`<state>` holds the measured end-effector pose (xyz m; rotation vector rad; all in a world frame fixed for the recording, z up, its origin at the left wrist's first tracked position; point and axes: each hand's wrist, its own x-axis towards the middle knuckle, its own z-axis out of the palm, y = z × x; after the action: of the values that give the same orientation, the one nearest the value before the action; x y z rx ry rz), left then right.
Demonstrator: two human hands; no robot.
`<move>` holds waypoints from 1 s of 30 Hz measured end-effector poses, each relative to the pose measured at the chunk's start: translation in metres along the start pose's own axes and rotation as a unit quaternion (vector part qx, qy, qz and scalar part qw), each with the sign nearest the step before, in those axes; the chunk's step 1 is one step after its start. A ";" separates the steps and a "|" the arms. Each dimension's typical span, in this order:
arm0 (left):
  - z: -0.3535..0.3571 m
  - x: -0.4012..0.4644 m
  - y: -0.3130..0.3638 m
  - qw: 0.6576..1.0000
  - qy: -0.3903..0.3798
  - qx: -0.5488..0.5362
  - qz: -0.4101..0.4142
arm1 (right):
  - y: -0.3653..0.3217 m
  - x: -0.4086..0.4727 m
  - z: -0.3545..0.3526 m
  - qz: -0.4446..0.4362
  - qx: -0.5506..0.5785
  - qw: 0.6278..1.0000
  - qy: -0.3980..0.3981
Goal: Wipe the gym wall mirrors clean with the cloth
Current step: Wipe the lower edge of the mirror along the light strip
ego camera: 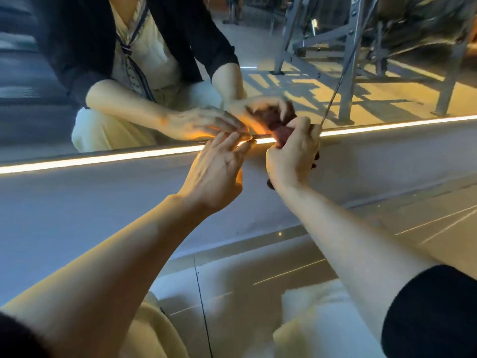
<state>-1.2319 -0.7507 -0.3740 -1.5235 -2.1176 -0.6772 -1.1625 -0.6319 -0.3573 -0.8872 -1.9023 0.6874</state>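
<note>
Dark maroon cloth (281,133) — bunched, pressed at the bottom edge of wall mirror (387,73), glass reflective.

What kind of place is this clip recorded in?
Probably a gym: a low wall mirror with a lit strip along its base reflects grey metal exercise frames. The right hand grips a dark red cloth.

Black sleeves (433,311), cream trousers (315,329)

A single head-worn wide-angle camera looks forward and down from close range at the bottom edge of the mirror (284,60), the lit strip (103,158) beneath it and the glossy floor (258,280) below.
</note>
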 end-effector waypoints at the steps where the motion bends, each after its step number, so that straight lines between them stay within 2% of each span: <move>1: -0.001 0.000 0.001 1.000 0.001 -0.001 -0.005 | 0.001 -0.012 0.003 -0.024 0.012 0.999 -0.041; 2: -0.002 -0.001 0.003 1.000 -0.001 -0.001 -0.007 | 0.002 -0.015 0.004 -0.023 0.028 0.997 -0.065; 3: -0.003 -0.001 0.003 1.000 -0.006 0.004 -0.009 | 0.001 -0.013 0.004 -0.001 0.045 0.997 -0.057; 7: -0.007 -0.007 0.000 0.999 -0.024 0.027 -0.024 | 0.008 0.020 -0.010 0.077 0.079 0.989 0.102; 9: -0.010 -0.011 -0.003 0.999 -0.023 0.024 -0.034 | 0.017 0.028 -0.012 0.096 0.063 0.985 0.126; 11: -0.013 -0.015 -0.004 0.999 -0.022 0.029 -0.040 | 0.015 0.022 -0.007 0.089 0.037 0.992 0.087; 15: -0.022 -0.021 -0.002 0.996 -0.040 0.059 -0.054 | -0.008 -0.016 0.005 -0.069 0.049 0.996 -0.040; 17: -0.026 -0.021 0.000 0.994 -0.050 0.060 -0.070 | -0.009 -0.023 0.002 -0.108 0.055 0.987 -0.108; 18: -0.028 -0.020 0.001 0.994 -0.055 0.062 -0.076 | -0.007 -0.020 -0.003 -0.099 0.059 0.987 -0.108; 22: -0.025 -0.028 -0.003 0.995 -0.040 0.075 -0.053 | 0.012 0.008 -0.017 0.053 0.060 0.995 0.058; 24: -0.022 -0.039 -0.013 0.996 -0.027 0.074 -0.041 | 0.013 0.017 -0.014 0.099 0.055 0.990 0.086; 27: -0.023 -0.049 -0.029 0.996 -0.013 0.088 0.002 | -0.011 -0.002 0.008 0.071 0.032 0.995 0.061; 30: -0.033 -0.048 -0.033 0.998 -0.007 0.058 -0.033 | -0.034 -0.039 0.028 -0.028 0.049 0.998 0.015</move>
<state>-1.2469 -0.8158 -0.3821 -1.4055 -2.1850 -0.5563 -1.1852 -0.6863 -0.3631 -0.7752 -1.8444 0.7227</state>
